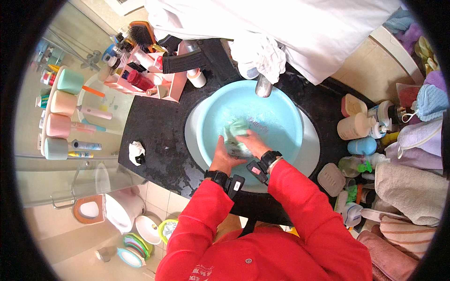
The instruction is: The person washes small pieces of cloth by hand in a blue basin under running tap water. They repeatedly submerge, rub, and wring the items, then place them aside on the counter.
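Held green cloth (pixel 237 127) bunched between curled fingers of left hand (pixel 222 155) and right hand (pixel 254 144), over blue basin (pixel 289 126) directly beneath fingertips, presumably to contain splashes.

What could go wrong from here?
Water may slosh out of the blue basin while the left hand and right hand handle the green cloth. The black device beside the right hand could get splashed. The bunched white cloth by the faucet might drop into the basin.
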Motion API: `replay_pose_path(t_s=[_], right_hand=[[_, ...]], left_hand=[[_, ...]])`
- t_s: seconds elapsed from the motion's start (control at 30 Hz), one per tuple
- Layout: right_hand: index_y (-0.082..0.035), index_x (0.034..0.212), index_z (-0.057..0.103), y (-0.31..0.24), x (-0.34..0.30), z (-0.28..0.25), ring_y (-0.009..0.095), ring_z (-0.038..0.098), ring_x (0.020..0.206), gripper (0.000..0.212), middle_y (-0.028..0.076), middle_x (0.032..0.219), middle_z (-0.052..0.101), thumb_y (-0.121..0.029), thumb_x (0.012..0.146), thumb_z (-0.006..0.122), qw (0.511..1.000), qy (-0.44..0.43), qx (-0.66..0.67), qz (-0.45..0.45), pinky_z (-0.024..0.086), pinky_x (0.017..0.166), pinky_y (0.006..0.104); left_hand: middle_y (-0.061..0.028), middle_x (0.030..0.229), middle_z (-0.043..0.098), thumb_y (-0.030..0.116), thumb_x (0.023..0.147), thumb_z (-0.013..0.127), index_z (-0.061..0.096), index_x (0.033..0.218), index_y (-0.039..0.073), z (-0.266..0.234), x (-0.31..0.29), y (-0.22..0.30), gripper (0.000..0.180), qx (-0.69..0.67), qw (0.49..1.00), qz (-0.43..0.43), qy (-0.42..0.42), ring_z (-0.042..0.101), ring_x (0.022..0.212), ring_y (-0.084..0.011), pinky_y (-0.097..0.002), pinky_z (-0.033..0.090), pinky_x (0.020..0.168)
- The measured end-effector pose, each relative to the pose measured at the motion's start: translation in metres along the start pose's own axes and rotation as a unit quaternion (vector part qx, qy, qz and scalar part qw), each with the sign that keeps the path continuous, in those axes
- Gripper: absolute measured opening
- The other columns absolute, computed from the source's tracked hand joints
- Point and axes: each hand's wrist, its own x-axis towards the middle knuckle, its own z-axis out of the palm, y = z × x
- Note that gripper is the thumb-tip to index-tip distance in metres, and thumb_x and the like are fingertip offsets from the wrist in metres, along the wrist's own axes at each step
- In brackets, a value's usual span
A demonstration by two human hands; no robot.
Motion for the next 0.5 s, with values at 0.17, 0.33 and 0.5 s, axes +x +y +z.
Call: replay_pose_path(t_s=[0.17,0.33,0.5], right_hand=[[0.004,0.1,0.058,-0.057,-0.033,0.011,0.017,0.058,0.081,0.046,0.012,0.091,0.063,-0.038,0.082,0.062,0.991,-0.133,-0.008,-0.015,0.047,0.071,0.0295],[-0.006,0.101,0.059,-0.078,-0.013,-0.029,0.036,0.06,0.084,0.032,0.014,0.093,0.063,-0.033,0.083,0.059,0.863,0.092,-0.485,-0.105,0.047,0.074,0.0426],[-0.009,0.117,0.05,-0.037,0.011,-0.067,0.039,0.055,0.095,0.048,0.018,0.111,0.053,-0.027,0.076,0.067,0.846,0.226,-0.473,-0.099,0.046,0.079,0.0453]], left_hand=[[-0.0147,0.105,0.061,0.048,0.092,0.038,0.052,0.114,0.009,-0.004,0.025,0.002,0.047,-0.007,0.993,0.066,-0.101,0.059,0.098,-0.0311,-0.0549,0.045,0.086],[-0.0133,0.11,0.058,0.036,0.091,0.049,0.051,0.114,0.008,0.021,0.018,-0.013,0.036,0.017,0.983,0.096,-0.158,0.057,0.101,-0.0272,-0.0481,0.048,0.086],[-0.0168,0.141,0.026,0.038,0.088,0.054,0.037,0.132,0.011,0.006,-0.017,0.0,0.054,0.109,0.983,0.136,-0.052,0.024,0.132,-0.0325,-0.0608,0.03,0.098]])
